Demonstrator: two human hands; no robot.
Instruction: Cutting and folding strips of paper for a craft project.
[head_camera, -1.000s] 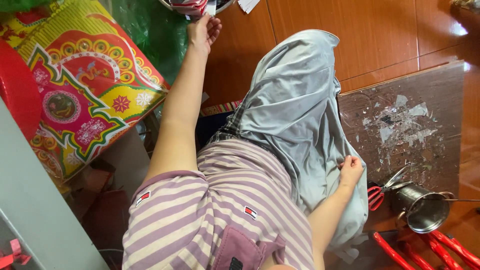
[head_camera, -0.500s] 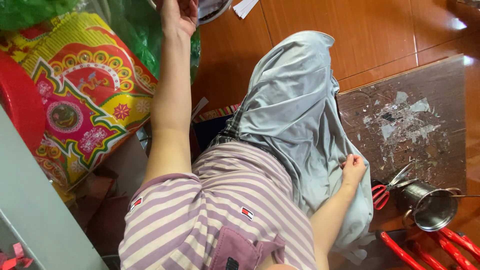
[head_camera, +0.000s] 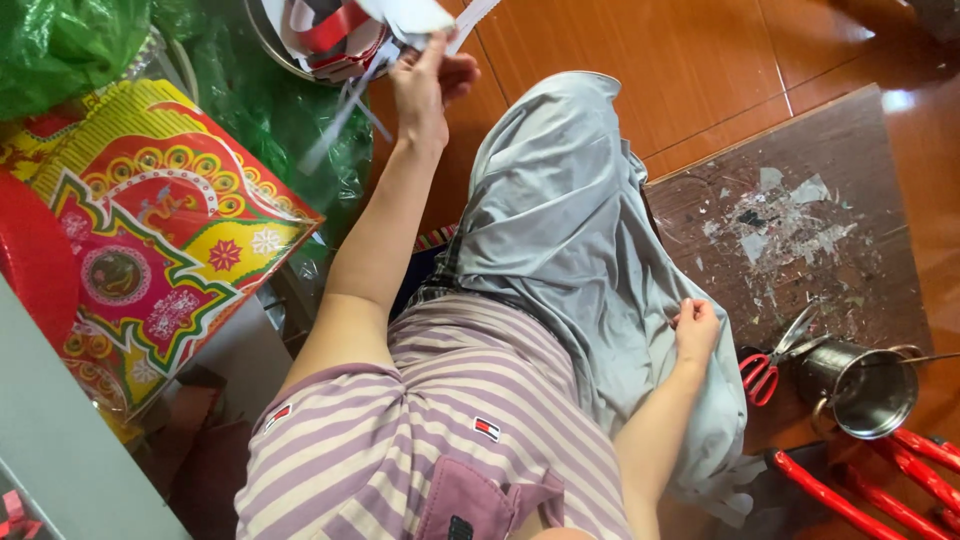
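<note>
My left hand (head_camera: 425, 85) is stretched out far ahead, shut on white paper strips (head_camera: 415, 20) at the rim of a round basin (head_camera: 320, 40) that holds red and white paper pieces. Thin white strips hang blurred below the hand. My right hand (head_camera: 697, 328) lies with curled fingers on my grey trouser leg (head_camera: 570, 230), at the edge of a dark brown board (head_camera: 860, 150). I see nothing in it. Red-handled scissors (head_camera: 775, 358) lie on the board just right of that hand.
A metal cup (head_camera: 865, 392) stands beside the scissors, with red-handled tools (head_camera: 900, 470) below it. Paper scraps (head_camera: 785, 225) are stuck on the board. A bright red-and-yellow patterned sheet (head_camera: 160, 240) and green plastic (head_camera: 60, 45) fill the left side. The floor is wooden.
My left hand has come back from the far left toward the basin and now grips white paper strips. My right hand has stayed on the trouser leg.
</note>
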